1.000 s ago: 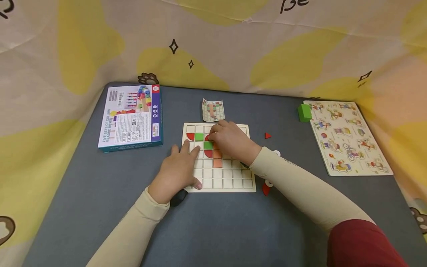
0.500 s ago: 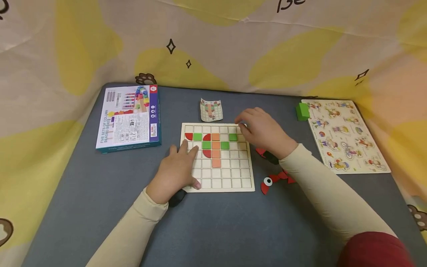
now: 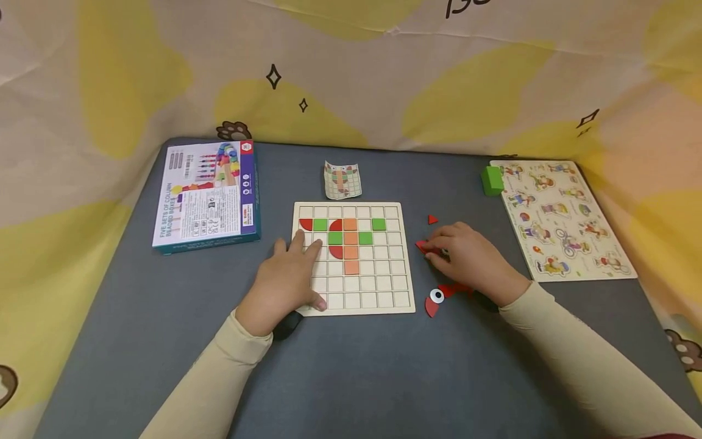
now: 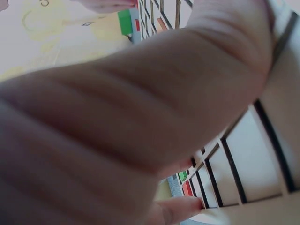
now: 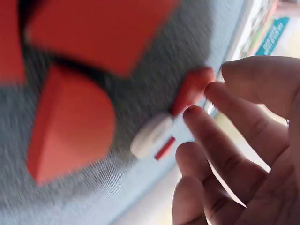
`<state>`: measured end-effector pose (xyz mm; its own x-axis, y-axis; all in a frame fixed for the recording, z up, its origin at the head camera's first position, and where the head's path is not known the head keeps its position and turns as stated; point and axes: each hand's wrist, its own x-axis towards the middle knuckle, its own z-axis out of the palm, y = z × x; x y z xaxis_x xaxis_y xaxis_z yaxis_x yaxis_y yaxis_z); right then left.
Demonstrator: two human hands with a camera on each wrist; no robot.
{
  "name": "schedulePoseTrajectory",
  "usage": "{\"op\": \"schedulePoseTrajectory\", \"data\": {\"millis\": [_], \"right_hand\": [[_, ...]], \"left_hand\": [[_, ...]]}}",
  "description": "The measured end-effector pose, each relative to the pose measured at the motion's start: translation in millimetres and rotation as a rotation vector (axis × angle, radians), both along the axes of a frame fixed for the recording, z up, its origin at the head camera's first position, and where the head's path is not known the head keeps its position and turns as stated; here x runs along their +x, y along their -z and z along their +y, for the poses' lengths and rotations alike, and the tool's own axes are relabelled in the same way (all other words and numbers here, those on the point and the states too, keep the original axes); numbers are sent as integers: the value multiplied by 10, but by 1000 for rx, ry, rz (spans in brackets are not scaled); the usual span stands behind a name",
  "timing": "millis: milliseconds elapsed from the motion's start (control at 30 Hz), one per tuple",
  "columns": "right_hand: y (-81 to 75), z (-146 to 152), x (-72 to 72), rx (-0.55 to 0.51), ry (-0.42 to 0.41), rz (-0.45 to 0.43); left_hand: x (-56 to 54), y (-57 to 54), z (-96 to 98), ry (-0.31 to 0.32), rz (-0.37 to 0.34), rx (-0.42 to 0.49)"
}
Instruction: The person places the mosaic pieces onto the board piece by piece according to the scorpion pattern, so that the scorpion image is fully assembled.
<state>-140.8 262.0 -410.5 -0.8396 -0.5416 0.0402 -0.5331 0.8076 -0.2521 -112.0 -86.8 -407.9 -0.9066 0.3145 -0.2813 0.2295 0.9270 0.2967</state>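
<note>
A wooden grid board [image 3: 384, 302] lies on the table, with orange squares [image 3: 351, 252] in a column, green squares [image 3: 379, 224] and red quarter-circles [image 3: 336, 252] set in it. My left hand [image 3: 280, 280] rests across the board's left edge, fingers spread. To the right of the board, my right hand [image 3: 471, 259] is down among loose red pieces, its fingertips close to one red piece [image 3: 421, 246]. In the right wrist view its fingers are loosely bent, and a red piece [image 5: 194, 86] and a white disc [image 5: 152, 136] lie just beyond them.
Behind the board lies a small pattern card [image 3: 342, 182]. A boxed toy [image 3: 205, 195] is at the back left. At the right, a green block [image 3: 492, 181] stands beside a picture puzzle board [image 3: 570, 219]. An eye disc [image 3: 436, 296] and a red triangle [image 3: 432, 219] are loose nearby.
My right hand has left the board and moved right and down to the loose red pieces. Green squares it covered earlier now show. The left hand stays on the board.
</note>
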Motion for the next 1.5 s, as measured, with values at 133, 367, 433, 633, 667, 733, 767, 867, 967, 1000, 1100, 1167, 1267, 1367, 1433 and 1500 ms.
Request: {"op": "schedulePoseTrajectory", "data": {"millis": [133,367,433,633,667,733,767,867,967,1000,1100,1167,1267,1367,1433,1500], "right_hand": [[41,-64,11,34,-5,58],[57,-197,-88,57,1,97],[64,-223,-127,51,-15,105],[98,-216,-221,20,-88,126],[103,-209,-232,11,-94,128],[108,-197,-245,-8,-106,123],[111,-192,-252,-17,-110,118],[108,-196,-276,-38,-114,93],[70,-241,-304,-49,-92,76],[44,-279,-315,-52,-82,71],[-49,-467,-356,-67,-54,49],[-109,-634,-388,-75,-54,27],[-153,-880,-452,-73,-58,-6],[-156,-1071,-524,-58,-56,-27],[-143,-1162,-567,-43,-58,-31],[-125,-1221,-599,-17,-82,-21]], "left_hand": [[4,-6,-7,6,1,-2],[2,-1,-12,4,-4,0],[-1,1,-12,6,-3,-2],[-7,11,-7,17,7,-3],[-8,13,-6,18,8,-3],[-9,14,-6,19,11,-4],[-9,15,-6,19,12,-3],[-8,11,-8,17,9,-1],[-6,6,-10,13,5,2],[-5,4,-10,13,4,1],[-4,3,-19,9,2,-1],[-3,-1,-22,6,1,-3],[-1,-12,-20,4,-4,-1],[0,-25,-12,3,-11,4],[0,-32,-5,5,-13,3],[0,-39,2,8,-14,-4]]}}
